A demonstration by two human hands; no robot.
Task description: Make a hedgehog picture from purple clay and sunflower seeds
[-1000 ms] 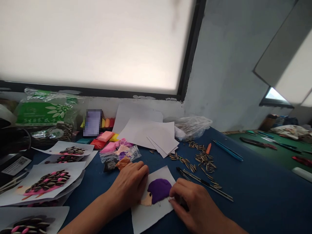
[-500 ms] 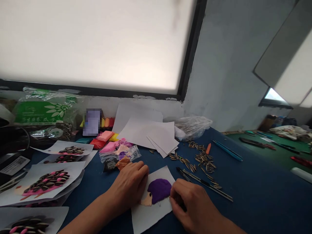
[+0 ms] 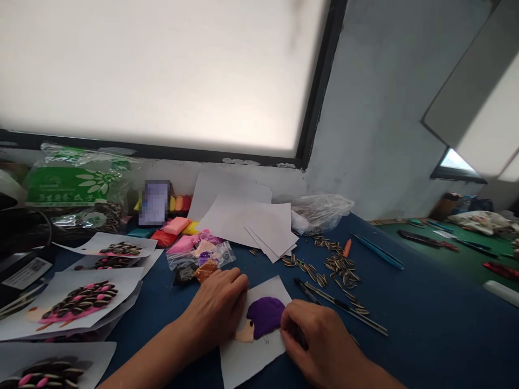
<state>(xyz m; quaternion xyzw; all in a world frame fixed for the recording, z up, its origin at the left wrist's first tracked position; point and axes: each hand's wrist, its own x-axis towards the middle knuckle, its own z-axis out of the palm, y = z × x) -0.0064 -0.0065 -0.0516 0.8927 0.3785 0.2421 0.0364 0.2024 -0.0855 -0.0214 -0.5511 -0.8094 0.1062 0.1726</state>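
Halfway-ish on this hedgehog card, judging by the finished ones nearby. Purple clay body (image 3: 265, 316) already pressed flat onto the small white card (image 3: 247, 356), with a little tan face (image 3: 244, 335) at its lower left and what looks like a dark eye dot. Faint pencil legs just visible below the body. No seeds on this one yet, bare purple all over.

Left hand (image 3: 214, 310) lying loosely curled on the card's left edge, fingers touching the clay's left side, pinning things down. Right hand (image 3: 312, 337) curled in at the clay's right edge, fingertips pinched together against it; cannot tell whether a seed sits in that pinch, too hidden and blurry.

For comparison: finished cards (image 3: 79, 302) stacked on the left of the blue tabletop (image 3: 425, 324), pink bodies fully covered in striped sunflower seeds as spines. So the whole spine layer looks left to do here.

Supplies all within reach: loose sunflower seeds (image 3: 338, 267) scattered just behind the right hand, a clear bag of more seeds (image 3: 320, 210) by the wall, blank paper sheets (image 3: 251, 221), small bags of coloured clay (image 3: 198, 254), a green seed packet (image 3: 77, 181) far left. Thin dark tools (image 3: 340, 305) lying just right of the card, plus an orange stick (image 3: 346, 247) and blue pens (image 3: 379, 250) further back.
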